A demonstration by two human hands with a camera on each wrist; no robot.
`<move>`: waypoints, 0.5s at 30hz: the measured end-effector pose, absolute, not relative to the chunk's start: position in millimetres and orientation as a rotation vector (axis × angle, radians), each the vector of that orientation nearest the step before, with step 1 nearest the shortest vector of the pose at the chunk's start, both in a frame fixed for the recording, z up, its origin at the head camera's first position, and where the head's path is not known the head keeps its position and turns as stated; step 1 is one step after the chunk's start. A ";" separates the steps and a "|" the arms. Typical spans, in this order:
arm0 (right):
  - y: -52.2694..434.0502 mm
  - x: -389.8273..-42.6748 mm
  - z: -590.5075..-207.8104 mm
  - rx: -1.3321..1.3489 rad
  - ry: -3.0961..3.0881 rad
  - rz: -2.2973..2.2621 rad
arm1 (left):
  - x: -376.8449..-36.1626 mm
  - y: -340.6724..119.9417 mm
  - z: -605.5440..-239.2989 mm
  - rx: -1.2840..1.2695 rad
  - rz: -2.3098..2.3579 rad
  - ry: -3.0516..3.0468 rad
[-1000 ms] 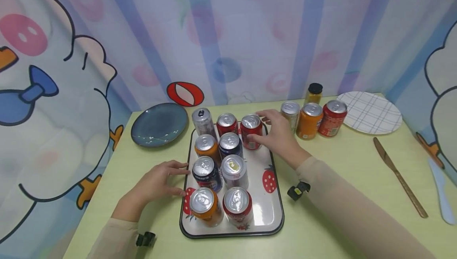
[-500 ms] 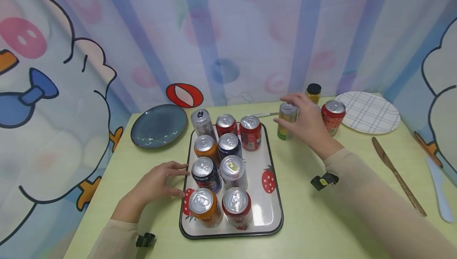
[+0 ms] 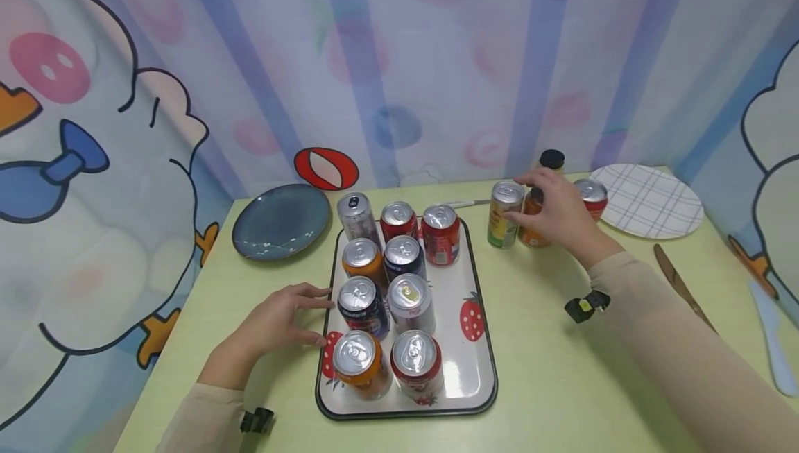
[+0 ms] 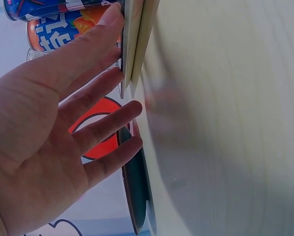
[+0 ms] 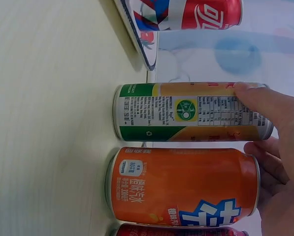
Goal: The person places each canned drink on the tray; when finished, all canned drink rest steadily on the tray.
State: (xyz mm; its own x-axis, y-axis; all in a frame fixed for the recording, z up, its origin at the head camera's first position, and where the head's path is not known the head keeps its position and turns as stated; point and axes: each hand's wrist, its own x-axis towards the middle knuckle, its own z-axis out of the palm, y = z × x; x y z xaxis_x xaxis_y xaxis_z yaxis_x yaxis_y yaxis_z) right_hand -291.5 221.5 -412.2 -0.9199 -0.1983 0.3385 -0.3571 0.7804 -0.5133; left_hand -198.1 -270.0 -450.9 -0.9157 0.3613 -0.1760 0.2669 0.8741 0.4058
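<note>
Beyond the tray's (image 3: 483,342) far right corner, the right hand (image 3: 558,214) reaches over the orange can (image 5: 183,184), fingers spread loosely; its thumb touches the top of the green can (image 3: 504,214) just beside. Whether the fingers grip the orange can is hard to tell. A red can (image 3: 593,196) stands behind. The left hand (image 3: 275,325) lies flat, fingers apart, tips against the tray's left rim. Bare table (image 3: 549,383) lies open right of the tray.

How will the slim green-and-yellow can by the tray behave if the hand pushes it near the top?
The slim can stands upright, tall and narrow, so it probably tips rather than slides. Its smooth metal wall looks slippery. On its side it would likely roll. The right hand touches its top rim.
</note>
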 end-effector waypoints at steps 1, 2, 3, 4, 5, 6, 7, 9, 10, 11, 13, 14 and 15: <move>222.1 -292.3 -413.1 0.435 -2.704 0.856 | -198.0 -269.6 -451.1 0.472 0.557 2.798; 222.6 -293.0 -413.9 0.437 -2.700 0.852 | -198.0 -269.3 -451.5 0.474 0.558 2.797; 222.7 -293.5 -414.4 0.441 -2.695 0.848 | -197.8 -269.3 -451.7 0.475 0.559 2.798; 222.5 -294.0 -414.7 0.441 -2.691 0.849 | -197.7 -269.3 -451.7 0.479 0.558 2.799; 222.2 -294.5 -415.0 0.440 -2.686 0.850 | -197.5 -269.4 -451.5 0.475 0.558 2.800; 221.6 -294.5 -415.3 0.437 -2.679 0.852 | -197.3 -269.3 -451.1 0.478 0.560 2.802; 221.2 -294.4 -415.9 0.433 -2.672 0.864 | -197.3 -269.3 -451.0 0.475 0.560 2.801; 219.4 -293.0 -417.2 0.419 -2.655 0.901 | -197.3 -269.5 -450.5 0.478 0.562 2.802; 218.2 -291.7 -417.9 0.410 -2.645 0.930 | -197.4 -269.5 -450.4 0.479 0.562 2.801; 216.8 -289.8 -418.2 0.407 -2.635 0.951 | -197.4 -269.4 -450.3 0.476 0.561 2.801; 213.8 -285.6 -419.2 0.409 -2.613 0.987 | -197.6 -269.3 -450.1 0.474 0.558 2.801; 212.0 -283.2 -419.2 0.410 -2.600 0.998 | -197.6 -269.4 -450.0 0.478 0.557 2.802; 210.1 -280.6 -418.7 0.410 -2.586 1.006 | -197.8 -269.3 -450.0 0.479 0.554 2.804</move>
State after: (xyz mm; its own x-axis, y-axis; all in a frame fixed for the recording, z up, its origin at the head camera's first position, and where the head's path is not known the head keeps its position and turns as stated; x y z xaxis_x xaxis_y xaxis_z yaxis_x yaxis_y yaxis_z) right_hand -280.6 210.1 -418.7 -0.9024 -0.1439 0.4062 -0.3806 0.7082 -0.5946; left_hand -197.8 -269.3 -450.0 -0.9166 0.3610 -0.1715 0.2688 0.8743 0.4042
